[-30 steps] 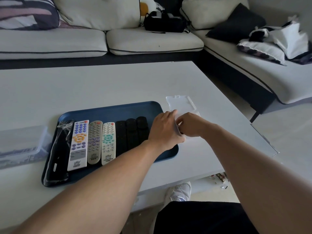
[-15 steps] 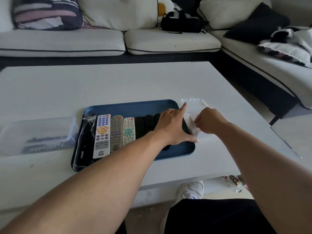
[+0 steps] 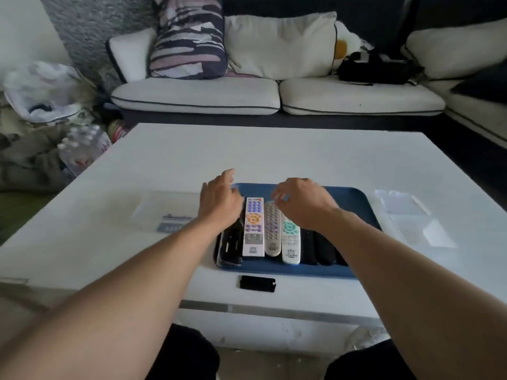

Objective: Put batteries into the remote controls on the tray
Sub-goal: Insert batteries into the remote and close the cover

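A blue tray (image 3: 354, 204) lies on the white table and holds a row of remotes. From the left: a black remote in clear wrap (image 3: 229, 246), a white remote with blue and orange buttons (image 3: 253, 226), a grey remote (image 3: 273, 231), a white remote with teal buttons (image 3: 290, 239), and dark remotes (image 3: 318, 248). My left hand (image 3: 218, 202) hovers with relaxed fingers over the top of the wrapped black remote. My right hand (image 3: 301, 204) hangs over the tops of the grey and teal-buttoned remotes, fingers loosely curled, holding nothing visible. A black battery cover (image 3: 257, 283) lies in front of the tray.
A clear plastic box (image 3: 167, 212) with batteries inside sits left of the tray. An opened clear plastic case (image 3: 408, 215) lies to its right. Sofas with cushions line the far and right sides. Bags and bottled water (image 3: 82, 146) crowd the floor at left.
Both hands left the clear case right of the tray and moved left, over the remotes at the tray's left end. The view swung left too.
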